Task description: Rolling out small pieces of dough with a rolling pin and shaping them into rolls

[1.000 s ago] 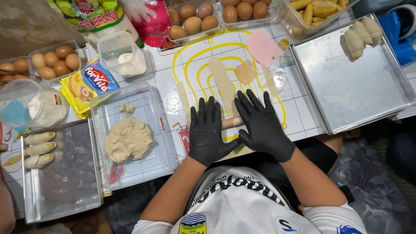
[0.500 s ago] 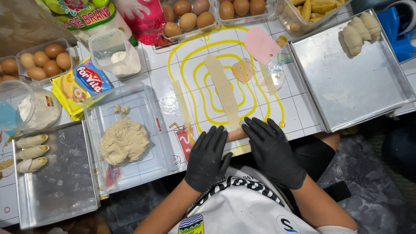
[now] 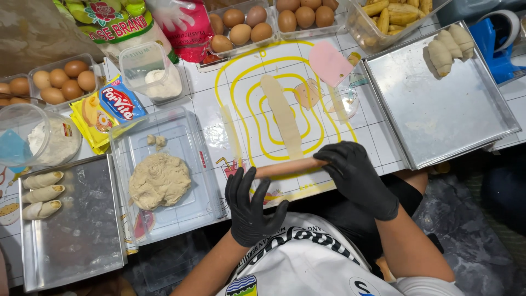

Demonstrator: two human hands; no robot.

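Nearest, left hand in black glove, fingers spread, resting on one end of wooden rolling pin; right hand, fingers curled together over other end. Beyond pin, long flattened dough strip on yellow-lined mat. Farther, eggs.

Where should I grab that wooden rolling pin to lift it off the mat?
Take the rolling pin at its two ends, coming down from above. It lies flat and crosswise at the near edge of the mat, with the right hand over one end and the left hand at the other; the bare middle sits against the dough strip.
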